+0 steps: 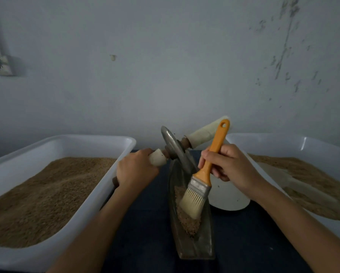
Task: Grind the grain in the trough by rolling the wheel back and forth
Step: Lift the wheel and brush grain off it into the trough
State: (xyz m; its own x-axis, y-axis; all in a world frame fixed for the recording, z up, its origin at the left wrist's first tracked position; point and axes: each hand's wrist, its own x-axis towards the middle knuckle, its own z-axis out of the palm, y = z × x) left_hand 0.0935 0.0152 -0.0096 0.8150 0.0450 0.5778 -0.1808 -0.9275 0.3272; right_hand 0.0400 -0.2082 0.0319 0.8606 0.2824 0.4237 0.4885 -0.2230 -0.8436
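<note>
A narrow boat-shaped metal trough (200,247) lies on the dark table in front of me, with brown ground grain (188,221) piled in its near half. The metal grinding wheel (172,146) stands tilted at the trough's far end. My left hand (134,171) grips the wheel's left pale handle (157,159); the right handle (204,132) sticks up free. My right hand (227,164) holds an orange-handled brush (209,164), whose pale bristles (191,202) touch the grain inside the trough.
A white tub (98,142) full of brown grain stands at the left. Another white tub (283,138) with grain and a pale scoop stands at the right. A white round dish (230,196) sits just right of the trough. A wall rises close behind.
</note>
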